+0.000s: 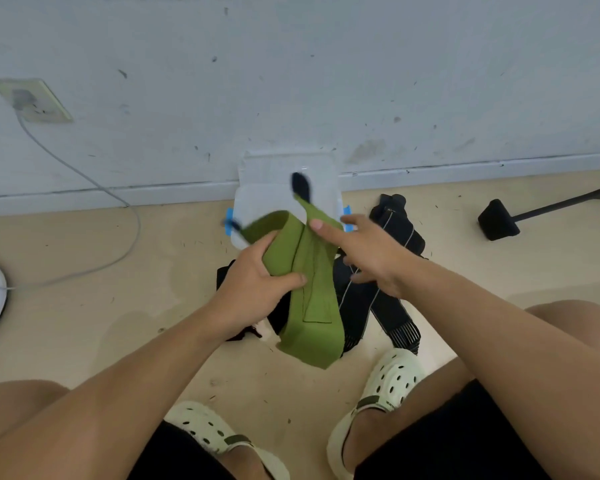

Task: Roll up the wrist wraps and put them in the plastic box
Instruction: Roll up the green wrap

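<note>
A: Left hand point(257, 275) status?

B: Forearm comes up from 7 o'clock. Fingers and thumb curled round the green wrap point(305, 271) near its middle, thumb lying across the front of the fabric. Grip is clenched on the wrap.

A: Right hand point(371, 254)?

B: Forearm enters from 4 o'clock. Fingers extended and spread, index pointing toward 10 o'clock with its tip touching the upper strip of the wrap. Nothing pinched, grip released. Frame is a bit motion-blurred there.

A: Where's the wrap?

B: In the air at centre frame, above the floor. Unrolled, folded into a loose loop. One end hangs toward 6 o'clock, between the two pale clogs. The other end goes up toward 12 o'clock and finishes in a black tab point(301, 183).

A: Box?

B: Clear plastic box point(257, 199) with blue clips sits on the floor at 12 o'clock from the hands, against the wall. Its lid stands propped up behind it. The raised wrap covers part of the near rim.

A: Other wraps?

B: Black wraps point(395, 230) with thin white lines lie loose on the floor under and at 3 o'clock from the hands, just beside the box. More dark fabric under the left hand, cannot tell what it is.
</note>
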`<action>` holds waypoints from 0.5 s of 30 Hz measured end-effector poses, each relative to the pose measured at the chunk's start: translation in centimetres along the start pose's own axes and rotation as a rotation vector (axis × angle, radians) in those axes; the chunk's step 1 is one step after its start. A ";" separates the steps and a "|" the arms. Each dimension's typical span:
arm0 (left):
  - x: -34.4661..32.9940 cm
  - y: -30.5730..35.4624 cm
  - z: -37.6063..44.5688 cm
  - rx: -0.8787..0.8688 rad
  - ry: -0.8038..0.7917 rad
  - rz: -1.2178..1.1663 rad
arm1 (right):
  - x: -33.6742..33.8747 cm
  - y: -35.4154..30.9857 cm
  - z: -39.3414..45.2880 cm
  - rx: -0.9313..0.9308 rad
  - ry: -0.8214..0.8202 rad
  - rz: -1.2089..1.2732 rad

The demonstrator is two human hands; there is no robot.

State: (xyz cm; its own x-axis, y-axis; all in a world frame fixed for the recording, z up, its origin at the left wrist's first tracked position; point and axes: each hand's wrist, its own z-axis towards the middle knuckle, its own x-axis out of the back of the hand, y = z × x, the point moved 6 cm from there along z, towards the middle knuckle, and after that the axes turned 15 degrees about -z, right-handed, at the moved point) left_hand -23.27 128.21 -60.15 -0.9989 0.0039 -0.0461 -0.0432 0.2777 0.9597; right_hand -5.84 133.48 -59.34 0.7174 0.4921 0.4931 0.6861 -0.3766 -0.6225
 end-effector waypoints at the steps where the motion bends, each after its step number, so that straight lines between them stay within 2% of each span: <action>1: 0.0 -0.1 0.0 0.009 0.009 -0.048 | -1.0 0.2 0.0 -0.035 -0.100 0.074; 2: 0.1 -0.2 0.0 0.018 0.008 -0.087 | -1.8 0.2 -0.1 -0.027 -0.173 0.127; 4: 0.0 -0.3 -0.1 0.035 -0.009 -0.124 | -2.5 -0.5 -0.3 0.052 -0.212 0.230; 7: -0.5 -0.2 -0.3 0.068 -0.048 -0.222 | -2.1 -1.1 0.0 0.154 -0.112 0.321; 11: 0.1 -0.8 0.2 0.238 0.020 -0.616 | -1.7 -1.2 0.3 0.282 0.011 0.188; 13: 0.8 -1.1 0.6 0.283 0.099 -0.686 | -1.9 -1.3 0.2 0.320 0.032 0.080; 15: 1.5 -1.3 0.8 0.243 0.168 -0.665 | -2.0 -1.6 -0.2 0.356 0.045 0.009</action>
State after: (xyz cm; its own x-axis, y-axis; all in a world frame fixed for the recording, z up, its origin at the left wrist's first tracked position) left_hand -24.65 128.63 -61.67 -0.7528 -0.3823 -0.5359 -0.6565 0.3756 0.6542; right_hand -8.39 132.97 -59.21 0.7333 0.4521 0.5079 0.6002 -0.0794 -0.7959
